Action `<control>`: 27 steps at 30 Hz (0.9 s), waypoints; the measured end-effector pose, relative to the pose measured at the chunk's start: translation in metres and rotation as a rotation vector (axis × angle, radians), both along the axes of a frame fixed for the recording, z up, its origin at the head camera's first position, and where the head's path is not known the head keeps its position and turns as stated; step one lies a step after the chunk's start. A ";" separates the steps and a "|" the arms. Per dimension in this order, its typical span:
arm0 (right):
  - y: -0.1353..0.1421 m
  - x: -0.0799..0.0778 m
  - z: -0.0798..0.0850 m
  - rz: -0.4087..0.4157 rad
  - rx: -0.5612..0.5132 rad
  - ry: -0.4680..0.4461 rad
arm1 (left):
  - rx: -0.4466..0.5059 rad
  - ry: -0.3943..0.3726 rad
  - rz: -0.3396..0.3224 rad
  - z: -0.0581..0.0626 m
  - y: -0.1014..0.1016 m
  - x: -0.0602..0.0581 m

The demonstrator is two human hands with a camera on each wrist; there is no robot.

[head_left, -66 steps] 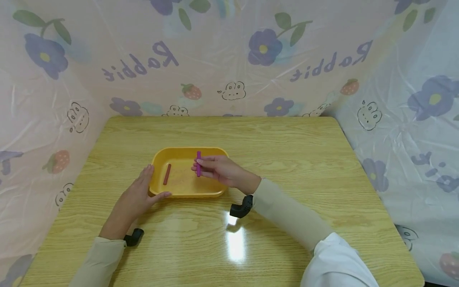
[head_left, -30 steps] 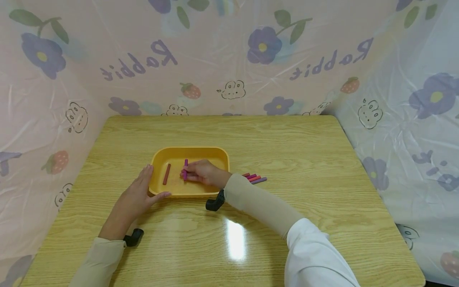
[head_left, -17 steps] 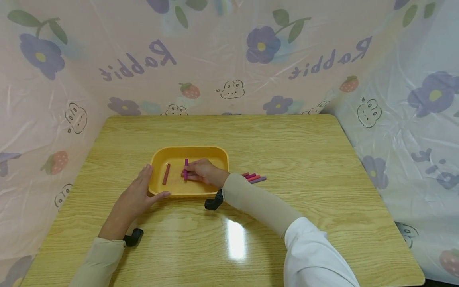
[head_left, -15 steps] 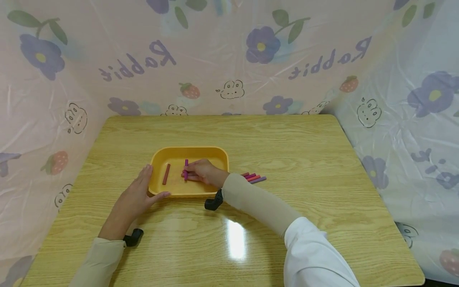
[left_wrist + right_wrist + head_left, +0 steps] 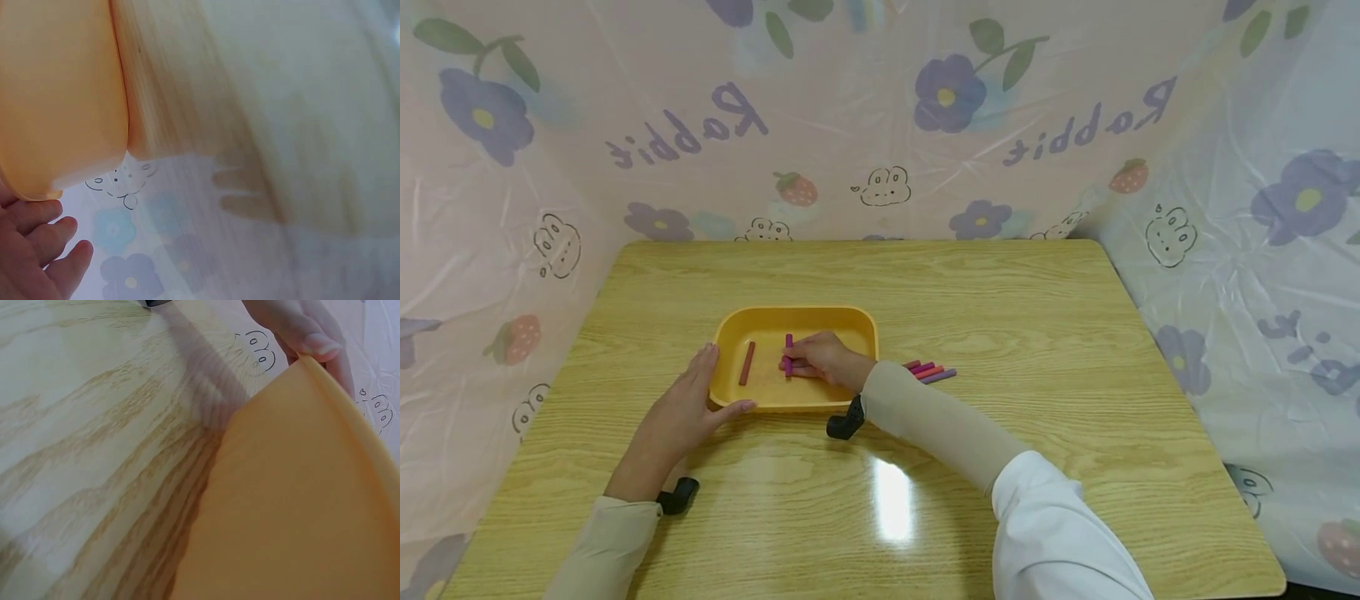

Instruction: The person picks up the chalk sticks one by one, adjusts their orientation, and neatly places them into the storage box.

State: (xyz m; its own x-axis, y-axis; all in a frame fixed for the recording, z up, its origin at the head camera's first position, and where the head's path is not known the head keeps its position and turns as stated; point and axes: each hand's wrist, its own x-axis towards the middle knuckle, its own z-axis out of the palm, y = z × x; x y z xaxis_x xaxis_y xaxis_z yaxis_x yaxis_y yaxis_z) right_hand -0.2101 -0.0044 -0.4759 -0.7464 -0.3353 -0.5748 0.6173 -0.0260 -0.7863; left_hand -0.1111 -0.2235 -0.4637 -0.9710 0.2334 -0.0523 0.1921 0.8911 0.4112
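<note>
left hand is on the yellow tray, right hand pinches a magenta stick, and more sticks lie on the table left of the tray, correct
Wrong side: the head view shows those other sticks on the table to the right of the yellow tray. The left hand is indeed on the tray, and the right hand pinches a magenta stick.

My head camera faces forward and down at the table (image 5: 1037,333); my wrist cameras (image 5: 846,421), close in, share the yellow tray (image 5: 797,408).
</note>
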 end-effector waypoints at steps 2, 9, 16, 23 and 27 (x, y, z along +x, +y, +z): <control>0.000 0.000 0.000 0.001 0.007 0.005 | -0.001 0.004 0.000 0.000 0.000 0.000; -0.001 0.001 0.001 -0.006 -0.001 -0.002 | 0.001 -0.005 -0.001 0.001 0.000 0.000; 0.000 0.003 0.003 0.005 0.008 -0.001 | 0.005 0.003 0.002 0.000 0.000 -0.001; 0.000 0.003 0.002 -0.006 0.009 0.010 | 0.007 0.000 0.003 0.000 0.000 -0.001; -0.001 0.004 0.002 -0.003 -0.001 0.019 | 0.000 0.000 0.007 0.001 0.000 -0.001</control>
